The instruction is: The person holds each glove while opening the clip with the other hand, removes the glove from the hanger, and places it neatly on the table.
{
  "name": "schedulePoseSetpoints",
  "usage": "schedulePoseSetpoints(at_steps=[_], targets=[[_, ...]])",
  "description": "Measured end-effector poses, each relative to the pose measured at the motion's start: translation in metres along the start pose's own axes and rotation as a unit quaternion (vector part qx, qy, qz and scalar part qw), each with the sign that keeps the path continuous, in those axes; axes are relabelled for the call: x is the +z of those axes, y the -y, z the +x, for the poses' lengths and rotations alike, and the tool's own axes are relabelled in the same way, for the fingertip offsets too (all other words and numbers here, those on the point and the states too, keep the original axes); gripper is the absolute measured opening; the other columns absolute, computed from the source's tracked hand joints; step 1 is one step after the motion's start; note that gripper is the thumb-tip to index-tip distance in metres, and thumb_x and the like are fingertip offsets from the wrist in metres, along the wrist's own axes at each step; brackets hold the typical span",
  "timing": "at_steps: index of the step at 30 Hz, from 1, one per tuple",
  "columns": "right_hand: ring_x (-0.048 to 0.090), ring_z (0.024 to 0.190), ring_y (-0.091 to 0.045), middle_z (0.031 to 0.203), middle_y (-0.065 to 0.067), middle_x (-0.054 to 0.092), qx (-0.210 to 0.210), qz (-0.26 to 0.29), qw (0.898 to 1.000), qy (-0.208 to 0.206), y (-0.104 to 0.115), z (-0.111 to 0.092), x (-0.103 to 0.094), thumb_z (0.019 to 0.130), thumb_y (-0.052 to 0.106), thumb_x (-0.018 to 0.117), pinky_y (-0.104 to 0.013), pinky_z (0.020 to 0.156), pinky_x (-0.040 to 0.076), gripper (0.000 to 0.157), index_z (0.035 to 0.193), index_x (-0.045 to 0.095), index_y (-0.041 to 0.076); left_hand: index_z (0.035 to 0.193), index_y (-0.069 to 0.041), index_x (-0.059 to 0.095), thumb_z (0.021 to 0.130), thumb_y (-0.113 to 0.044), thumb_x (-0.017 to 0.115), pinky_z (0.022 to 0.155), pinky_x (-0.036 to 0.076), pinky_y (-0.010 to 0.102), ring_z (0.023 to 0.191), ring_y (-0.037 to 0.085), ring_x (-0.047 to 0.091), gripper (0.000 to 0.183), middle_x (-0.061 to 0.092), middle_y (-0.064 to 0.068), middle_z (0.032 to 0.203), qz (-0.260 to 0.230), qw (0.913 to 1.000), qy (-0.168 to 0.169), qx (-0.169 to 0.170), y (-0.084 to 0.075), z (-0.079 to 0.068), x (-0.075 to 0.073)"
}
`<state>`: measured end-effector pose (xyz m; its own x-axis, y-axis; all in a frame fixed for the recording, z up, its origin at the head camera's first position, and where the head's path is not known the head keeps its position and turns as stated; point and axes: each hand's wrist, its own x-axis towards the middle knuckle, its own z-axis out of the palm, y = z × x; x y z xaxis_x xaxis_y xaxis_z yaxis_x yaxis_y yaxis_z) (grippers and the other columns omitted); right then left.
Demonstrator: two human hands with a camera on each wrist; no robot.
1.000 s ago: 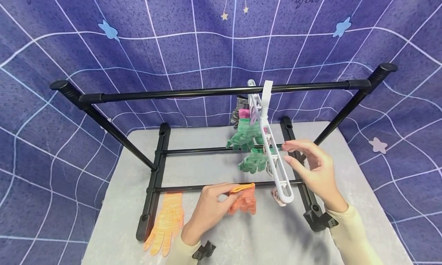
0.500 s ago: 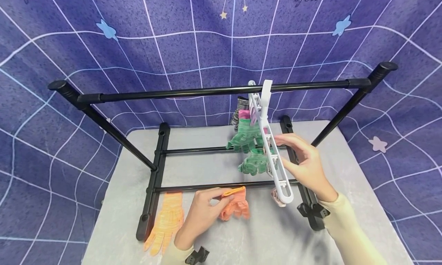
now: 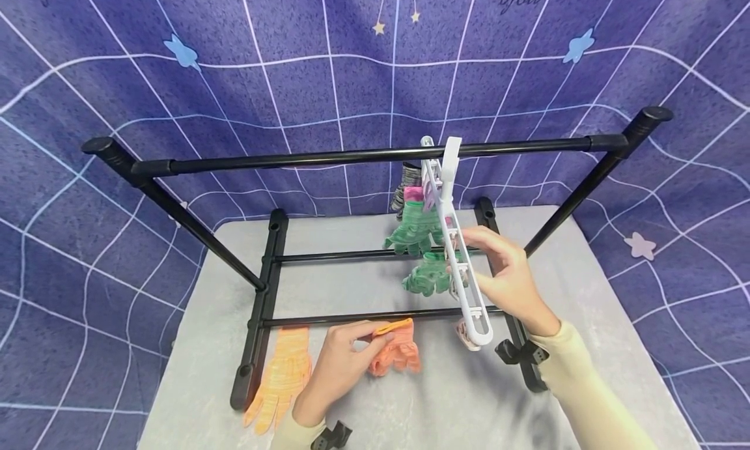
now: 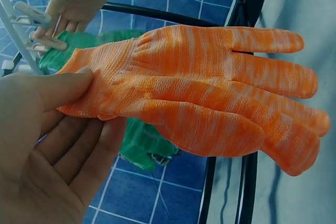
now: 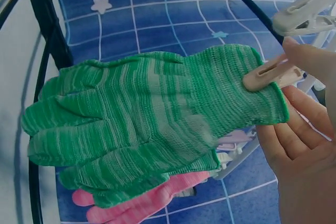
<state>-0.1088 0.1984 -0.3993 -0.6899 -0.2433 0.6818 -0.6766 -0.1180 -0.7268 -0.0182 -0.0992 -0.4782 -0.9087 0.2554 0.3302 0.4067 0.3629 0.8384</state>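
Note:
My left hand [image 3: 342,362] pinches the cuff of an orange knit glove [image 4: 199,87]; the thumb lies on the cuff in the left wrist view and the glove's fingers point away. My right hand [image 3: 510,277] is at the right side of a white clip hanger [image 3: 461,277]. In the right wrist view, its thumb and fingers hold the tail of a beige clothespin [image 5: 262,75], whose jaws bite the cuff of a green knit glove [image 5: 131,114]. Part of that grip is hidden behind the hanger in the head view.
The hanger hooks over a black rack's top bar [image 3: 328,157]. Another green glove [image 3: 417,228] with a pink cuff and a grey glove [image 3: 409,188] hang farther back. One free clip [image 3: 467,336] hangs at the near end. A light orange glove [image 3: 283,378] lies on the table's left.
My right hand has moved left to the hanger and its clip. My left hand has drawn slightly left and down with the orange glove. The hanger's near end has shifted a little left.

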Motion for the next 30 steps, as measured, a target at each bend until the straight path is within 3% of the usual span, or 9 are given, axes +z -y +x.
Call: schedulePoseSetpoints(at_steps=[5,8,15,19,27,30], targets=[[0.073,0.112,-0.023,0.117,-0.016,0.078,0.002,-0.004,1.000,0.002,0.001,0.000,0.003,0.068,-0.030,0.077,-0.034,0.104,0.056,0.056,0.121,0.069,-0.016,0.115,-0.025,0.085,0.096,-0.025,0.084,0.082,0.063,0.033,0.094,0.005,0.073,0.019,0.079,-0.017,0.103,0.002,0.9998,-0.001,-0.021,0.002,-0.005,-0.002],[0.073,0.110,-0.023,0.115,-0.014,0.078,0.003,0.000,1.000,0.000,0.002,0.000,0.004,0.071,-0.026,0.079,-0.034,0.102,0.056,0.051,0.121,0.069,-0.016,0.116,-0.028,0.084,0.096,-0.026,0.084,0.086,0.062,0.031,0.100,0.006,0.075,0.020,0.079,-0.018,0.109,-0.004,0.9993,-0.003,-0.036,0.004,-0.008,-0.003],[0.074,0.111,-0.020,0.120,-0.012,0.077,-0.005,0.033,0.999,-0.010,0.000,-0.001,0.006,0.075,-0.029,0.071,-0.034,0.104,0.056,0.046,0.121,0.066,-0.022,0.113,-0.026,0.085,0.096,-0.026,0.084,0.077,0.061,0.029,0.087,0.004,0.072,0.018,0.077,-0.019,0.093,0.014,0.9990,-0.015,-0.039,0.006,-0.011,-0.005],[0.073,0.112,-0.017,0.124,-0.008,0.075,-0.001,0.027,1.000,-0.014,-0.001,-0.003,0.006,0.080,-0.025,0.073,-0.033,0.104,0.056,0.043,0.121,0.066,-0.021,0.111,-0.026,0.085,0.095,-0.025,0.085,0.079,0.062,0.031,0.088,0.003,0.073,0.016,0.078,-0.019,0.096,0.024,0.9982,-0.024,-0.049,0.006,-0.012,-0.008],[0.073,0.112,-0.018,0.123,-0.009,0.075,-0.008,0.029,0.999,-0.015,-0.002,-0.002,0.007,0.086,-0.016,0.079,-0.032,0.104,0.057,0.039,0.123,0.068,-0.018,0.095,-0.031,0.083,0.095,-0.029,0.085,0.077,0.061,0.027,0.084,0.003,0.074,0.003,0.076,-0.022,0.089,0.020,0.9953,-0.036,-0.088,0.008,-0.016,-0.013],[0.073,0.111,-0.018,0.121,-0.009,0.076,-0.005,0.026,1.000,-0.014,-0.002,-0.002,0.008,0.083,-0.019,0.078,-0.032,0.103,0.056,0.040,0.122,0.068,-0.018,0.085,-0.031,0.078,0.095,-0.031,0.084,0.075,0.060,0.026,0.081,0.003,0.073,0.012,0.073,-0.022,0.082,0.019,0.9938,-0.040,-0.103,0.008,-0.018,-0.017]])
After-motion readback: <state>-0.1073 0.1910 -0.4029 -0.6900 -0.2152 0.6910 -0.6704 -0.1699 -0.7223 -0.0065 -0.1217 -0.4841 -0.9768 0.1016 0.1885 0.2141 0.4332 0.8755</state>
